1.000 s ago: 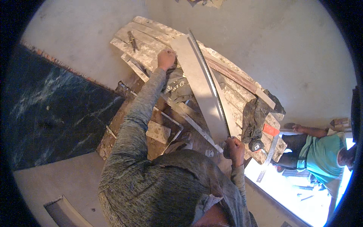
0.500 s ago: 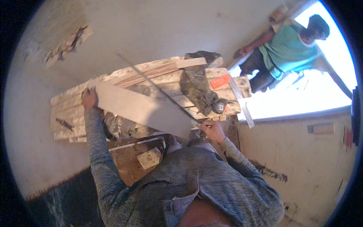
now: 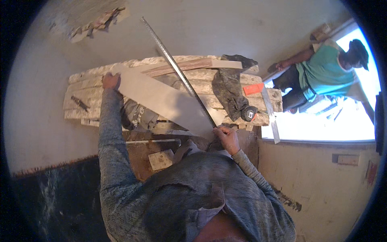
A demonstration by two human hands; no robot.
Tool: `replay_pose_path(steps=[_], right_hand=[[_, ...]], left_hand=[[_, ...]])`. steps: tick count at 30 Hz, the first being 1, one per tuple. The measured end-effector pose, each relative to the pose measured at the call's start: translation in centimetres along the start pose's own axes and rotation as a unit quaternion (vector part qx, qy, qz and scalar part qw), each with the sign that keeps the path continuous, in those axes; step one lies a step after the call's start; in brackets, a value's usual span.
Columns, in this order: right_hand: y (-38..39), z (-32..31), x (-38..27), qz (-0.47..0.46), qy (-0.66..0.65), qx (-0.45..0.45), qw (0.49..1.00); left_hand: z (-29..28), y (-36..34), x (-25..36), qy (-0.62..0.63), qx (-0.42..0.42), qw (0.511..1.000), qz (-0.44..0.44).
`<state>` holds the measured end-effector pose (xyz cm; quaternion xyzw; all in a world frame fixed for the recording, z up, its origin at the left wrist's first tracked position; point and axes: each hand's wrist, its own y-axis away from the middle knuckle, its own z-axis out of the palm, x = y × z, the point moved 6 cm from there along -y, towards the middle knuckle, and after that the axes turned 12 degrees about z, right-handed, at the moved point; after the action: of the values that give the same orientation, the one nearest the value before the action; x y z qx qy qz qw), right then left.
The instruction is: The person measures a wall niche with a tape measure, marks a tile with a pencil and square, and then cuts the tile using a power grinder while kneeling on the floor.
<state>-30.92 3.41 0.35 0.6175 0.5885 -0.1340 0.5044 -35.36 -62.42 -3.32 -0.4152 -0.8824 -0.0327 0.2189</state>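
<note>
Gripping metal strip (image 3: 177,67) by near end in right hand (image 3: 228,139), bending right arm (image 3: 254,171); stretching left arm (image 3: 113,133) out, clasping pale board (image 3: 159,94) by left end in left hand (image 3: 111,82), slanting it over worktop (image 3: 76,113). Seeing white marks (image 3: 140,114) on dark cloth (image 3: 150,119), too small to read.

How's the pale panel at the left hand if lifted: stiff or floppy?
Probably stiff: the pale panel looks flat, with no visible sag. Likely awkward one-handed, being long, with the left hand at one end. Its smooth-looking face might be slippery; weight is hard to judge, material unclear.
</note>
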Motion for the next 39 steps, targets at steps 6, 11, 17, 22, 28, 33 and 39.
replay_pose_path(steps=[6, 11, 17, 22, 28, 33, 39], right_hand=[[0.6, 0.1, -1.4, -0.054, -0.027, -0.015, 0.998], [-0.1, -1.0, 0.1, -0.043, -0.068, 0.000, 0.997], [0.2, -0.8, -1.7, -0.055, -0.093, -0.018, 0.994], [1.4, -1.9, -3.1, -0.044, -0.097, -0.010, 0.994], [-0.9, -4.6, -2.1, -0.090, -0.074, 0.055, 0.992], [-0.5, -7.9, -4.8, -0.089, -0.030, 0.057, 0.994], [-1.5, -10.6, -10.2, -0.136, 0.056, 0.015, 0.989]], left_hand=[[0.6, -1.7, -8.0, 0.056, 0.001, 0.998, -0.033], [3.1, -0.1, -3.3, 0.063, -0.055, 0.996, -0.032], [-0.2, 3.2, -5.3, -0.037, -0.001, 0.996, -0.079], [0.0, 4.4, -2.1, -0.028, -0.009, 0.997, -0.076], [-0.3, 5.2, -4.6, 0.105, -0.039, 0.986, -0.121], [-2.9, 9.8, -3.3, 0.102, 0.077, 0.990, -0.065], [-3.6, 19.0, -9.6, 0.327, 0.077, 0.936, -0.103]])
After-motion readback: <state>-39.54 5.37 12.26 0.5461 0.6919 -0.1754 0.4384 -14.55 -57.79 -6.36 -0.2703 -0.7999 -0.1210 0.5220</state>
